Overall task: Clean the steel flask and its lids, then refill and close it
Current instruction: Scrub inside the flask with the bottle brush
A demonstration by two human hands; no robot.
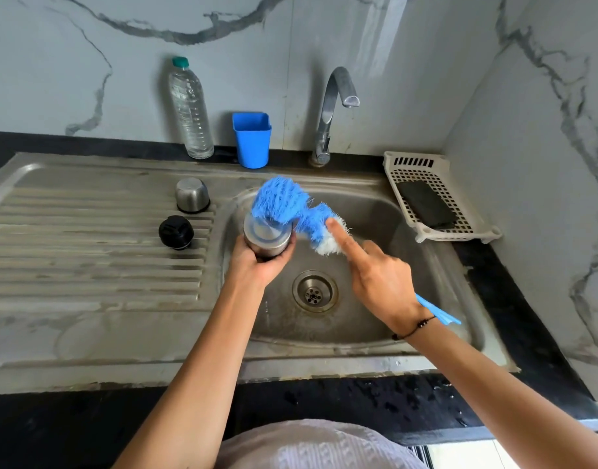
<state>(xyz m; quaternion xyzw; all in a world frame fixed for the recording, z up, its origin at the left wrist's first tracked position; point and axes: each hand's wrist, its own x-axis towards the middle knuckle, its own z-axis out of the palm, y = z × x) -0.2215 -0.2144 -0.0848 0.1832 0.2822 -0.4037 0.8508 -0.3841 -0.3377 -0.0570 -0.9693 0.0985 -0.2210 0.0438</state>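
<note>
My left hand (257,262) grips the steel flask (266,239) from below, over the left side of the sink basin (375,319). A blue bottle brush (284,204) lies with its bristle head on the end of the flask facing me. My right hand (379,282) holds the brush by its handle, index finger stretched along the bristles; the blue handle end (439,314) sticks out behind my wrist. On the draining board (88,252) stand the steel cup lid (192,194), upside down, and the black stopper lid (176,232) in front of it.
A clear water bottle (189,110) and a blue plastic cup (252,139) stand against the back wall. The tap (331,110) arches over the basin, with no water running. A white basket (436,198) with a dark scrub pad sits right of the sink. The drain (314,291) is open.
</note>
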